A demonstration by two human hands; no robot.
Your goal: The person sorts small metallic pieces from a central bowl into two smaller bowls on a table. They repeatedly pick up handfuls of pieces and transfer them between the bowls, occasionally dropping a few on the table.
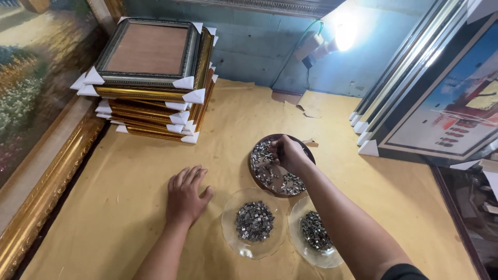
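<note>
Head view: a tabletop covered with yellowish-brown paper is seen from above; the right hand is reached into a round dark-brown wooden dish that holds small shiny metal clips, and its fingers are curled down together among the clips; whether a clip is pinched between them cannot be told, since the fingertips are hidden by the back of the hand; the left hand is laid flat, palm down, on the paper left of the dishes, with its fingers slightly spread and nothing held under them.

Two round clear glass dishes are set nearer the person, just below the wooden dish; the left glass dish carries a heap of grey metal clips at its middle; the right glass dish carries a similar heap and is partly covered by the right forearm; the two glass rims are seen touching or nearly touching, and which cannot be told.

A stack of gold-coloured picture frames with white paper corner guards is placed at the far left of the tabletop, well apart from the hands; a large gilt-framed landscape painting is leaned along the left edge; several framed pictures are leaned at the right; a lit bare lamp is fixed to the blue wall behind.
</note>
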